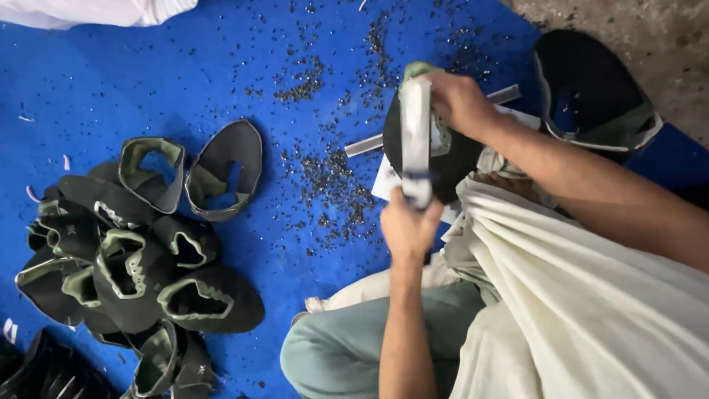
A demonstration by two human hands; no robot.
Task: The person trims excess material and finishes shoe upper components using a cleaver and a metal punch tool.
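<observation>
Head view of a seated person working over a blue floor sheet point(148, 81). The left hand point(408, 225) is closed around the near end of a pale, flat, strip-shaped tool point(416, 140), which stands roughly along the line of sight; motion blur hides its exact form. The right hand point(459, 103) is curled over the far end of the same tool and over the green-lined edge of a black shoe upper point(458, 159) held beneath it, above a white card point(385, 181) and a grey metal bar point(373, 143). A heap of matching black shoe uppers point(133, 258) lies well apart to the left; one further upper point(591, 96) lies to the right. Small dark punched scraps point(332, 185) are scattered between heap and hands. Cream cloth point(576, 295) covers the lap
</observation>
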